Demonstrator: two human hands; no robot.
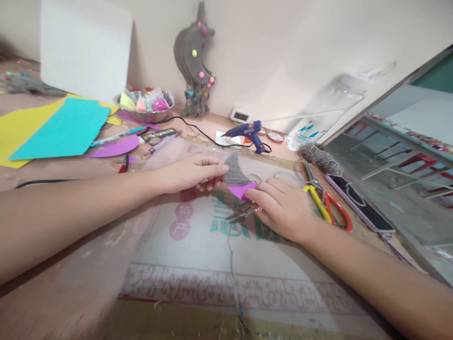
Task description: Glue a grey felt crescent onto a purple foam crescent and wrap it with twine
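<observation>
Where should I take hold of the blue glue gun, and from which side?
The glue gun is probably best taken by its handle, coming from the near right: the nozzle, possibly hot, points left, while the handle drops from the opposite end.

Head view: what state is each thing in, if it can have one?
Purple piece, held, partly wrapped in grey yarn
Left hand, grip closed on its grey part
Right hand, grip closed on its purple end
Glue gun, unheld; heat unclear
Phone, face up, screen dark
Clock, display on, digits unreadable
Board, propped upright
Bowl, filled
Bottle, capped
</observation>
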